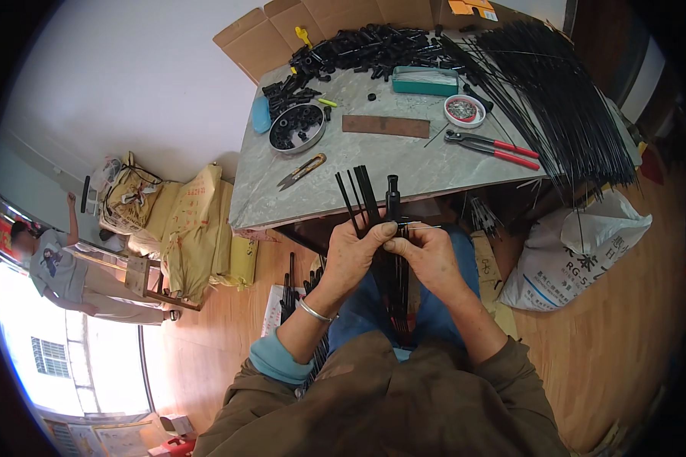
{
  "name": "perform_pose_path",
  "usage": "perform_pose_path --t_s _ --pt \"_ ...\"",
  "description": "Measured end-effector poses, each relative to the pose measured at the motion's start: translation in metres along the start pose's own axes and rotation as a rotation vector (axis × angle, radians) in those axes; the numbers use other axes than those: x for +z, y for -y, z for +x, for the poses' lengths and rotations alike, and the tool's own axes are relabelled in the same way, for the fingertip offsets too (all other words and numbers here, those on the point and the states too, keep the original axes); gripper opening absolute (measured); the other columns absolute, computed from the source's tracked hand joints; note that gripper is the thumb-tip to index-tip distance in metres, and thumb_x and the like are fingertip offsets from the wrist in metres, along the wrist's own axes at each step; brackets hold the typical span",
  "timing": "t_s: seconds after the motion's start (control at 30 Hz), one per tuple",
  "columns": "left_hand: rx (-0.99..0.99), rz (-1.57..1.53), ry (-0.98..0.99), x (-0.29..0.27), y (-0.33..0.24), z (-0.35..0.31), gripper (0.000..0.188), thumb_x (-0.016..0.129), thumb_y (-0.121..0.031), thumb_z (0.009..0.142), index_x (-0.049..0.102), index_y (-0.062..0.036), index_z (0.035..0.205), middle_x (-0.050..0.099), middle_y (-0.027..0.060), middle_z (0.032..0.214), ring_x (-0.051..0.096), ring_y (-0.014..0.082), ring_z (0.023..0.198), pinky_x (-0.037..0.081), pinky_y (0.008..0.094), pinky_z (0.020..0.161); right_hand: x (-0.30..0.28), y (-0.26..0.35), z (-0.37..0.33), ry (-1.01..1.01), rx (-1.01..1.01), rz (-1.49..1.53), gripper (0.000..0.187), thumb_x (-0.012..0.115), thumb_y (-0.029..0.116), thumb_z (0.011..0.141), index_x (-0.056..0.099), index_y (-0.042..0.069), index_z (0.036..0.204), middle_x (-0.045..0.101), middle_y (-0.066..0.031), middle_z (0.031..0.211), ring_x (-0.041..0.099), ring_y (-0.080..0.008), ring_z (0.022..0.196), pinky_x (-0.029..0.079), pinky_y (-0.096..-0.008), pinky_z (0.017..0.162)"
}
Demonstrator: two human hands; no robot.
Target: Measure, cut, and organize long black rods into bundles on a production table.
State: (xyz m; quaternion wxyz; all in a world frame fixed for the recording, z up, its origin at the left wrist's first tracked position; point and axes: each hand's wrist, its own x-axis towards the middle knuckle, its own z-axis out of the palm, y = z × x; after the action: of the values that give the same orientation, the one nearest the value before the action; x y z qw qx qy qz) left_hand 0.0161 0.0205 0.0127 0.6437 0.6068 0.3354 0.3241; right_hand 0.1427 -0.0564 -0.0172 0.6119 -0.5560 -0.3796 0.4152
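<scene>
Just off the table's near edge, my left hand (351, 255) is closed around several thin black rods (365, 190), which fan upward from the fingers. A black tubular fitting (392, 199) with a narrower top stands upright between my two hands; which fingers carry it is partly hidden. My right hand (434, 259) meets the left, thumb tip near thumb tip, and pinches a thin pale wire (425, 226) that points to the right. Below the hands, the black lengths run down between my knees.
On the grey table (320, 186) are scissors (302, 171), red-handled pincers (492, 147), a bowl of black caps (297, 128), a teal tray (425, 81), a round dish (465, 111), a brown strip (386, 126) and long black rods (556, 99). A white sack (549, 263) stands right; another person (65, 266) is left.
</scene>
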Motion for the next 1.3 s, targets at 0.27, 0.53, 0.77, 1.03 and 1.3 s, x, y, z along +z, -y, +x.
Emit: perform_pose_path --t_s 0.27,0.53,0.77,1.03,1.3 --pt "0.015 -0.201 0.012 0.003 0.003 -0.004 0.030 0.072 -0.013 0.083 0.064 0.0003 0.108 0.066 0.0011 0.094 0.059 0.0060 0.081 0.048 0.0201 0.074 -0.009 0.007 0.001 0.059 0.005 0.033 0.021 0.075 0.019 0.079 0.066 0.000 0.080 0.062 0.0018 0.067 0.051 -0.0040 0.063 0.041 -0.0229 0.055" --pt "0.077 -0.188 -0.043 0.011 -0.001 -0.014 0.029 0.072 -0.014 0.083 0.063 0.0002 0.108 0.066 0.0006 0.092 0.059 0.0061 0.081 0.048 0.0206 0.075 -0.019 -0.003 0.008 0.233 0.242 0.266 0.030 0.078 0.028 0.077 0.057 0.010 0.067 0.050 0.0060 0.060 0.046 -0.0045 0.054 0.038 -0.0213 0.049" --pt "0.157 -0.051 -0.091 0.008 0.005 -0.012 0.029 0.069 -0.020 0.087 0.064 0.0012 0.106 0.066 0.0010 0.091 0.057 0.0062 0.081 0.047 0.0211 0.075 -0.015 0.001 0.013 0.248 0.297 0.283 0.030 0.077 0.028 0.078 0.056 0.010 0.066 0.051 0.0056 0.060 0.046 -0.0041 0.053 0.037 -0.0211 0.047" --pt "0.056 0.228 0.003 -0.005 -0.015 -0.006 0.028 0.066 -0.021 0.088 0.065 -0.0001 0.106 0.065 -0.0007 0.088 0.057 0.0065 0.080 0.047 0.0223 0.072 -0.005 0.005 0.009 0.182 0.170 0.022 0.028 0.078 0.029 0.077 0.059 0.010 0.070 0.051 0.0058 0.063 0.043 -0.0033 0.054 0.036 -0.0195 0.049" --pt "-0.016 -0.141 0.038 -0.003 -0.006 -0.008 0.030 0.069 -0.023 0.086 0.065 0.0001 0.106 0.065 0.0028 0.092 0.059 0.0101 0.082 0.048 0.0237 0.075 -0.010 0.005 0.014 0.274 0.291 0.169 0.027 0.079 0.027 0.077 0.059 0.010 0.071 0.051 0.0059 0.063 0.044 -0.0034 0.057 0.037 -0.0207 0.051"
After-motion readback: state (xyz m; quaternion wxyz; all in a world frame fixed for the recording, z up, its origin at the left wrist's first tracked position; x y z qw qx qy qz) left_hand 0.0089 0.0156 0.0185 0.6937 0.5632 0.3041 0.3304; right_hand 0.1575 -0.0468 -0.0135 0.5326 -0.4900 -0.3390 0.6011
